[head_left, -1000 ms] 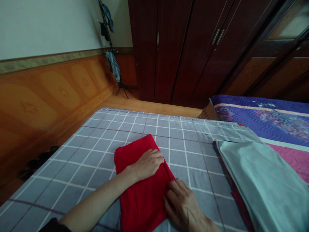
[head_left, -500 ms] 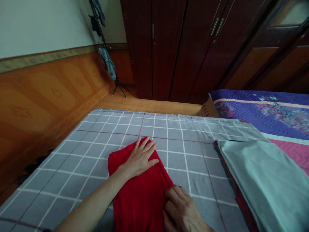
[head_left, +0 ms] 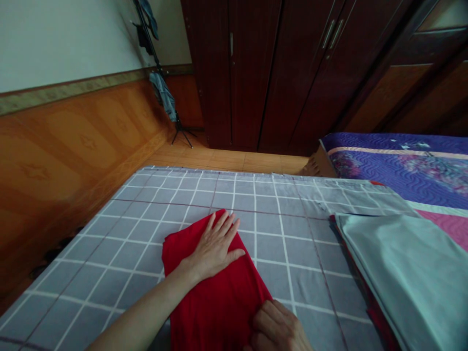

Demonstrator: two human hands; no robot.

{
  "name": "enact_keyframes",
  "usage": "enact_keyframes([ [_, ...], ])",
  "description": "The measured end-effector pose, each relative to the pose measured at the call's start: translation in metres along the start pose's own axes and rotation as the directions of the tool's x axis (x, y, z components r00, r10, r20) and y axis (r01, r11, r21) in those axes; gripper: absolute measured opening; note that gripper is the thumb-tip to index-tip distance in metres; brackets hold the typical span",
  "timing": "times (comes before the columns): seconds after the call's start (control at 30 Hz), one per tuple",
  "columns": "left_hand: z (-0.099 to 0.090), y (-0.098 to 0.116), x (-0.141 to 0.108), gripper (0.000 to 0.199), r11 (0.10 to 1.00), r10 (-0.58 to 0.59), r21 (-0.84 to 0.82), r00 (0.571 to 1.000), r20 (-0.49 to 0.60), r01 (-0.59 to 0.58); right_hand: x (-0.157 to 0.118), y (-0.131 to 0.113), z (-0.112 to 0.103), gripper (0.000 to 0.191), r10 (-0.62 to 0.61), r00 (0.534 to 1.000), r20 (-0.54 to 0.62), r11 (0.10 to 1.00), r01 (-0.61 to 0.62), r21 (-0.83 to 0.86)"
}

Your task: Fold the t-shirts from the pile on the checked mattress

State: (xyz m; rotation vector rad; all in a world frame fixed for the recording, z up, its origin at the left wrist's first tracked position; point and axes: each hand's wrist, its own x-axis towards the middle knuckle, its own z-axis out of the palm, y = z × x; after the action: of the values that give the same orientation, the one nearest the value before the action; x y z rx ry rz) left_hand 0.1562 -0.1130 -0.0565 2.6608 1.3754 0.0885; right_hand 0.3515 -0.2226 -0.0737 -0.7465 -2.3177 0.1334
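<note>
At the far left, your view opens on glossy orange wall panelling (head_left: 66, 151), printed with soft lozenges and stars, under a narrow patterned border and a smooth pale wall (head_left: 54, 39). In the corner stands a thin black rack (head_left: 161, 63) with a blue-grey garment (head_left: 161, 95) hanging from it in limp folds. Below, a grey sheet (head_left: 102, 278) with a crisp white-and-plum check spreads flat across the bed. Your bare left arm (head_left: 135, 312) reaches in from the lower left, and your left hand (head_left: 214, 248) lies palm down on a red cloth (head_left: 215, 312), fingers spread. That cloth is a soft, matte, folded oblong lying slightly askew near the middle of the sheet, with its lower end running out of view. Your right hand (head_left: 274, 329) sits low at the cloth's right edge, fingers curled against the fold; you can't tell from this view whether they are pinching it. Your hands are well apart, both on the same cloth. Beyond the sheet, a dark glossy wardrobe (head_left: 252, 73) rises with slim metal handles, above a strip of warm wooden floor (head_left: 219, 163). At the right, a flat, smooth stack of pale green-grey fabric (head_left: 405, 278) rests on the sheet, with a red layer (head_left: 376, 317) showing beneath it. Behind that lies a purple quilt (head_left: 398, 168) with wavy stitching and a pink band.
</note>
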Motion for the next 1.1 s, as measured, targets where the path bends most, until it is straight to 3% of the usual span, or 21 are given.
enact_keyframes([
  [0.13, 0.002, -0.018, 0.004, 0.07, 0.993, -0.099, 0.058, 0.993, -0.064, 0.103, 0.001, -0.003, 0.001, 0.033, 0.02, 1.0, 0.018, 1.0, -0.02, -0.01],
  [0.27, -0.001, -0.019, 0.004, 0.063, 0.974, -0.21, 0.069, 0.973, -0.097, 0.217, 0.003, -0.001, -0.004, 0.032, 0.039, 0.999, -0.008, 0.999, -0.04, -0.02],
  [0.37, -0.004, -0.006, 0.0, 0.062, 0.995, -0.081, 0.054, 0.995, -0.064, 0.085, 0.004, 0.005, -0.006, 0.02, -0.027, 1.0, 0.012, 0.994, 0.028, -0.103],
  [0.43, -0.003, 0.003, -0.003, 0.066, 0.999, 0.02, 0.028, 0.999, -0.026, -0.019, 0.002, 0.01, -0.005, 0.045, -0.071, 0.995, 0.075, 0.97, 0.086, -0.228],
  [0.5, -0.001, 0.007, -0.004, 0.07, 0.999, 0.05, 0.009, 0.999, 0.005, -0.05, -0.001, 0.014, -0.001, 0.067, -0.077, 0.988, 0.136, 0.937, 0.118, -0.328],
  [0.6, 0.001, 0.001, -0.001, 0.072, 1.0, 0.017, 0.007, 1.0, 0.021, -0.017, -0.007, 0.015, 0.003, 0.075, -0.06, 0.981, 0.183, 0.926, 0.123, -0.358],
  [0.73, 0.002, -0.025, 0.006, 0.065, 0.996, -0.072, 0.045, 0.997, -0.001, 0.072, -0.013, 0.012, 0.003, 0.078, -0.02, 0.983, 0.181, 0.939, 0.08, -0.335],
  [0.87, -0.002, -0.053, 0.005, 0.06, 0.953, -0.281, 0.095, 0.956, -0.08, 0.288, -0.014, 0.009, 0.002, 0.078, 0.003, 0.981, 0.195, 0.941, 0.063, -0.332],
  [0.97, -0.008, -0.048, 0.0, 0.06, 0.919, -0.369, 0.096, 0.919, -0.139, 0.383, -0.015, 0.008, 0.003, 0.077, 0.012, 0.976, 0.216, 0.943, 0.061, -0.326],
  [1.03, -0.01, -0.03, -0.005, 0.061, 0.961, -0.262, 0.059, 0.96, -0.103, 0.269, -0.014, 0.008, 0.003, 0.076, 0.006, 0.977, 0.214, 0.942, 0.066, -0.329],
  [1.1, -0.009, -0.008, -0.01, 0.063, 0.998, -0.055, -0.008, 0.998, -0.027, 0.055, -0.013, 0.007, 0.002, 0.075, -0.006, 0.98, 0.199, 0.934, 0.077, -0.35],
])
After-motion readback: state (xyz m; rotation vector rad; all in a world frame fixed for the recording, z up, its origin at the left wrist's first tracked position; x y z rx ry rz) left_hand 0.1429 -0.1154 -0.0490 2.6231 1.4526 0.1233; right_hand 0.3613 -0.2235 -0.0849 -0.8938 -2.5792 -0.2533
